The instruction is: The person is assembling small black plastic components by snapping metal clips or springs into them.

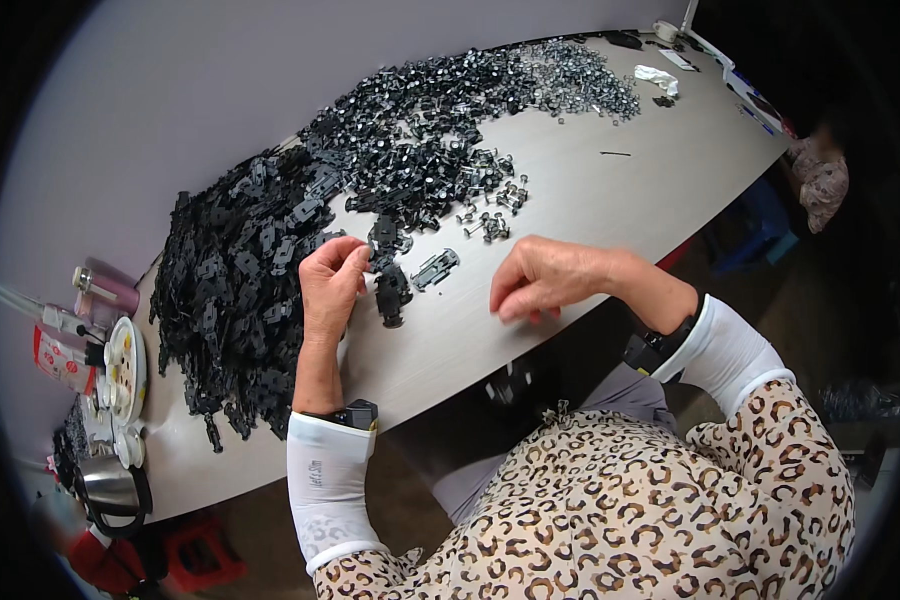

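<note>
My left hand [334, 287] is closed, thumb against curled fingers, at the right edge of a large heap of black car-chassis-shaped plates [240, 265]. Anything between its fingertips is hidden. Right beside those fingers lie dark chassis plates [391, 295] on the table. A grey chassis-shaped piece [435, 268] rests alone between my two hands. Over the table's near edge, my right hand [550, 277] hangs with fingers curled toward the thumb, slightly smeared. I cannot make out whether it holds something small. Loose wheel-and-axle pieces [490, 226] lie beyond it.
A long pile of small dark and shiny wheel parts [420, 120] runs along the wall on the pale table [560, 190]. Crumpled white tissue [657, 80] lies far right. At left stand a pink-lidded jar [108, 290], a round tray [125, 370] and a metal kettle [112, 487]. Another person [820, 180] sits at right.
</note>
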Demonstrator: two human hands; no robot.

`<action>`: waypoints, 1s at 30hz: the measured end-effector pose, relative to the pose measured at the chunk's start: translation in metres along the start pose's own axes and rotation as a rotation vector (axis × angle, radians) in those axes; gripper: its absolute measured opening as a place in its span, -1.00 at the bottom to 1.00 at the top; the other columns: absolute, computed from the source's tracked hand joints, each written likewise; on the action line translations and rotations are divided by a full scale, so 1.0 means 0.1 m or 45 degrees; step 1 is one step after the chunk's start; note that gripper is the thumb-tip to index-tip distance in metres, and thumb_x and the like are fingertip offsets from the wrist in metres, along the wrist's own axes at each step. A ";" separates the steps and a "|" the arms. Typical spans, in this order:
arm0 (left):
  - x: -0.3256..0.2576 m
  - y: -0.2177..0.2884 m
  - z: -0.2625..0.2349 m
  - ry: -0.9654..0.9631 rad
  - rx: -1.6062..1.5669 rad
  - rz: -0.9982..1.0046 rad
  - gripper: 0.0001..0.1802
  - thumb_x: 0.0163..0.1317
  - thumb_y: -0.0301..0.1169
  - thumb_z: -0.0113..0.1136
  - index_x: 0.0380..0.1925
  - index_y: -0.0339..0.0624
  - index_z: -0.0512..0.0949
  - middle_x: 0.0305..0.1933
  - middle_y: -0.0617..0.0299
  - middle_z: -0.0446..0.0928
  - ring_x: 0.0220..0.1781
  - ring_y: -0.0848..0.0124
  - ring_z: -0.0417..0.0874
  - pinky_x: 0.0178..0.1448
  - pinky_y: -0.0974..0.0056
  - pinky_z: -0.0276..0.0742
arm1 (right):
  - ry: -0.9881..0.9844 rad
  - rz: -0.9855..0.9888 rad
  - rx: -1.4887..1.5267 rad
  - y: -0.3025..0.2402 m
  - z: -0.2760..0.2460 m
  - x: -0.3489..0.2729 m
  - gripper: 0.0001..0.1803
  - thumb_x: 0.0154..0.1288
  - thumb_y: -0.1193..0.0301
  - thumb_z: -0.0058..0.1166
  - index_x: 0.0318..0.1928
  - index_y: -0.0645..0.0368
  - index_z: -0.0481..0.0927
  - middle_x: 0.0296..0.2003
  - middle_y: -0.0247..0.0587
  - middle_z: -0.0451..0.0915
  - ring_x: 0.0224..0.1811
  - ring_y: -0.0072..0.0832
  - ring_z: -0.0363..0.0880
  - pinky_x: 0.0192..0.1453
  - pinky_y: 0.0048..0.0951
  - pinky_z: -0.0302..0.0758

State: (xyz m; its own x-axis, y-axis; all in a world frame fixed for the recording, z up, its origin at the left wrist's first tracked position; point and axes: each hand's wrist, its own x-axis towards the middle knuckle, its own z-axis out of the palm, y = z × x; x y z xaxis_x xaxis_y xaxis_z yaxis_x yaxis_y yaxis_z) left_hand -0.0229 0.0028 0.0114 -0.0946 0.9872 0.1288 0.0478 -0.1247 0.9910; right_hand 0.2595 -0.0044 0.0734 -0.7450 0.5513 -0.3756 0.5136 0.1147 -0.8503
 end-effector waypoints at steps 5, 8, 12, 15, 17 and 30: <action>0.01 -0.02 0.02 -0.142 0.590 0.203 -0.87 0.08 -0.49 0.25 -0.49 -0.37 0.59 -0.60 0.27 0.53 -0.61 0.59 0.43 -0.51 0.46 0.35 | 0.757 -0.207 -0.399 0.50 -0.20 0.23 -0.88 0.14 0.51 0.09 -0.31 0.25 0.64 -0.50 -0.12 0.63 -0.44 -0.41 0.62 -0.29 -0.41 0.54; -0.08 0.16 0.15 -0.142 0.876 0.160 -0.86 0.03 -0.46 0.28 -0.51 -0.35 0.60 -0.60 0.12 0.53 -0.59 0.48 0.49 -0.45 0.39 0.40 | 0.912 -0.266 -0.693 0.54 -0.18 0.28 -0.90 0.12 0.52 0.08 -0.35 0.24 0.63 -0.41 -0.10 0.62 -0.32 -0.24 0.60 -0.18 -0.34 0.53; -0.17 0.19 0.35 -0.213 1.272 0.546 -0.75 -0.13 -0.41 0.39 -0.41 -0.27 0.62 -0.45 0.14 0.46 -0.35 0.26 0.48 -0.24 0.24 0.42 | 0.960 -0.295 -0.717 0.46 -0.13 0.37 -0.92 0.12 0.51 0.07 -0.39 0.24 0.61 -0.35 -0.09 0.56 -0.25 -0.17 0.56 -0.12 -0.26 0.50; -0.16 0.11 0.55 -0.372 1.399 0.541 -0.68 -0.21 -0.42 0.44 -0.43 -0.31 0.56 -0.29 0.06 0.39 -0.16 0.13 0.35 -0.06 0.21 0.33 | 0.990 -0.332 -0.657 0.48 -0.18 0.38 -0.91 0.12 0.50 0.07 -0.39 0.24 0.61 -0.35 -0.08 0.56 -0.25 -0.16 0.55 -0.11 -0.25 0.50; -0.16 0.10 0.58 -0.361 1.377 0.507 -0.69 -0.22 -0.45 0.43 -0.46 -0.32 0.52 -0.29 0.06 0.37 -0.16 0.13 0.33 -0.05 0.20 0.32 | 1.041 -0.338 -0.638 0.57 -0.28 0.37 -0.91 0.12 0.50 0.07 -0.38 0.24 0.61 -0.35 -0.07 0.56 -0.25 -0.15 0.56 -0.11 -0.25 0.50; 0.11 -0.08 0.52 -0.230 0.534 0.165 -0.82 0.13 -0.58 0.06 -0.23 -0.33 0.50 -0.54 0.34 0.48 -0.54 0.63 0.45 -0.47 0.51 0.36 | 0.983 -0.162 -0.737 0.53 -0.31 0.33 -0.73 0.03 0.30 0.24 -0.30 0.20 0.62 -0.23 -0.06 0.52 -0.10 -0.15 0.53 0.01 -0.23 0.49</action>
State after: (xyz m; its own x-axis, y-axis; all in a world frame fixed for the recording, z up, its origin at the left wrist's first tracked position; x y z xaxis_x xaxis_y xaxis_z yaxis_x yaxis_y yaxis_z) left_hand 0.0276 0.0200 0.0030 0.1111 0.9723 0.2058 0.4485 -0.2338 0.8627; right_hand 0.2752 0.0453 0.0272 -0.4311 0.8732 0.2273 0.7320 0.4858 -0.4777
